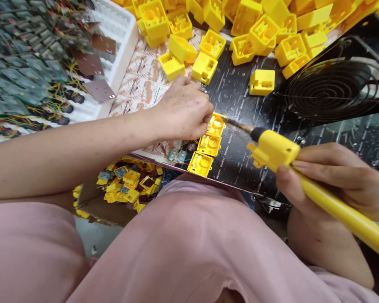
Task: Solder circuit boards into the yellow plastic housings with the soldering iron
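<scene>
A soldering iron with a yellow handle (337,206) lies in the closed fingers of my right hand (331,176). Its dark metal tip points left, at the farthest of three open yellow plastic cases in a row. My left hand (185,109) has its fingers pinched together at that far case (217,124) and covers part of it; what they grip is hidden. Below it in the row sit the middle case (209,144) and the near case (200,164), each with a round grille inside. A small circuit board (177,155) with thin wires and a round black speaker (191,146) lie beside them.
Many yellow cases (208,46) are heaped across the back. At left, a white foam tray (123,50) holds wired circuit boards (22,80). A black fan (331,90) stands at right. Below the bench edge is a cardboard box (94,208) of yellow parts.
</scene>
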The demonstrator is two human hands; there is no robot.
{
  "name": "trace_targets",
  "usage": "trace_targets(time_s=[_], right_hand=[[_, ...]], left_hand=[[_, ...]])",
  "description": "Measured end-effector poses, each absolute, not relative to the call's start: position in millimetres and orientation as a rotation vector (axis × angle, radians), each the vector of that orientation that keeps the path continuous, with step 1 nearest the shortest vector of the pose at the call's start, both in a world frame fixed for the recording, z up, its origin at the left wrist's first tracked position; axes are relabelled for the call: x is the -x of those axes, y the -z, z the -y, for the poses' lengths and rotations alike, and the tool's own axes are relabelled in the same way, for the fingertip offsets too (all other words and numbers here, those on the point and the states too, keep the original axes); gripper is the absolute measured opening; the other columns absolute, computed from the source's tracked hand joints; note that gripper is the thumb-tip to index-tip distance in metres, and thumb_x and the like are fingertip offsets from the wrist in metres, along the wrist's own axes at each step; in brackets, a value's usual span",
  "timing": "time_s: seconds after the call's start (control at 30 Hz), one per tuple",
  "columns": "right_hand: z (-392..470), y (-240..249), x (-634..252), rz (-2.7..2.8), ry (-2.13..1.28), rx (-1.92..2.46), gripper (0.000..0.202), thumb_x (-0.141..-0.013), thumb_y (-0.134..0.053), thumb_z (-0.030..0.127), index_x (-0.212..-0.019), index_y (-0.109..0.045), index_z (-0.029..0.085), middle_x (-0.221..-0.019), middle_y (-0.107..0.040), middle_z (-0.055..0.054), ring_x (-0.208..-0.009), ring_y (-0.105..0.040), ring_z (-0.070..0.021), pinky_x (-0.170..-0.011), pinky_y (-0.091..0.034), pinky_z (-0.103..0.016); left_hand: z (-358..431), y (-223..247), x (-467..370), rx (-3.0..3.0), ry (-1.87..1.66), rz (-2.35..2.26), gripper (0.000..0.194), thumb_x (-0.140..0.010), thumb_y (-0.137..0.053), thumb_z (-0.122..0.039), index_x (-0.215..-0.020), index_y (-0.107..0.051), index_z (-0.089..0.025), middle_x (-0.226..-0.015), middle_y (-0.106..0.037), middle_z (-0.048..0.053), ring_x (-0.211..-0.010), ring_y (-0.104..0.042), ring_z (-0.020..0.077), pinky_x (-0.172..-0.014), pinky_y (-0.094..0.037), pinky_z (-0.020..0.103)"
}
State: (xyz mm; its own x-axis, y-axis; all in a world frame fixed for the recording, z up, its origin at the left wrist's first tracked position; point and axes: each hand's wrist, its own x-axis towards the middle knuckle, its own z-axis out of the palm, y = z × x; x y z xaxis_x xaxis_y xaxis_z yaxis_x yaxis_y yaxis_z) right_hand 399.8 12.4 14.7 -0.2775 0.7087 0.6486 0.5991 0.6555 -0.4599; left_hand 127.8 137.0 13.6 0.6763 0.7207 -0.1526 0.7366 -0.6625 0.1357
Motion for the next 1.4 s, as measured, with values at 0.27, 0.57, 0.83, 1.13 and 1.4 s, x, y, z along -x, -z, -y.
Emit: trace_targets(time_s=[0.27, 0.57, 0.83, 1.13, 1.4], right_hand=[[9.4, 9.6, -404.5, 1.574, -0.165, 1.24, 0.059, -0.078, -0.1, 0.024, -0.133, -0.081, 0.029, -0.105, -0.086, -0.001, -0.08, -0.08, -0.0167, -0.066, -0.065, -0.026], [11.8, 21.6, -411.2, 1.537, -0.036, 1.202, 0.045, -0.085, -0.096, 0.028, -0.128, -0.083, 0.029, -0.099, -0.086, 0.001, -0.073, -0.077, -0.0139, -0.064, -0.063, -0.024], [24.3, 19.1, -412.5, 1.43, -0.009, 1.246, 0.037, -0.086, -0.094, 0.031, -0.122, -0.085, 0.03, -0.096, -0.086, 0.001, -0.07, -0.074, -0.0133, -0.064, -0.06, -0.025], [19.3, 31.2, -413.3, 1.484, 0.096, 1.137, 0.039, -0.084, -0.095, 0.032, -0.121, -0.086, 0.025, -0.085, -0.084, -0.001, -0.061, -0.074, -0.0149, -0.055, -0.059, -0.021], [8.3, 26.3, -408.0, 1.552, 0.023, 1.095, 0.043, -0.085, -0.095, 0.03, -0.126, -0.084, 0.025, -0.092, -0.085, -0.002, -0.06, -0.074, -0.0139, -0.053, -0.059, -0.022]], left_hand=[[-139.3, -18.0, -129.8, -2.679, 0.207, -1.191, 0.031, -0.093, -0.055, -0.029, -0.095, -0.085, -0.022, -0.089, -0.081, 0.008, -0.108, -0.074, 0.0316, -0.101, -0.049, 0.044], [-141.1, -18.8, -116.0, -2.648, 0.085, -1.216, 0.035, -0.098, -0.056, -0.038, -0.112, -0.085, -0.025, -0.104, -0.082, 0.008, -0.122, -0.074, 0.0341, -0.107, -0.053, 0.045], [-114.9, -8.9, -135.2, -2.715, 0.179, -0.667, 0.082, -0.095, -0.072, -0.07, -0.162, -0.059, -0.026, -0.186, -0.031, 0.016, -0.172, -0.026, 0.0505, -0.134, -0.023, 0.08], [-124.7, -14.5, -94.3, -2.525, -0.132, -1.167, 0.037, -0.101, -0.052, -0.038, -0.118, -0.083, -0.027, -0.119, -0.084, 0.008, -0.123, -0.075, 0.0302, -0.117, -0.05, 0.049], [-129.1, -4.6, -106.3, -2.466, -0.005, -1.263, 0.035, -0.097, -0.053, -0.035, -0.111, -0.084, -0.024, -0.108, -0.085, 0.006, -0.111, -0.078, 0.0262, -0.114, -0.049, 0.043]])
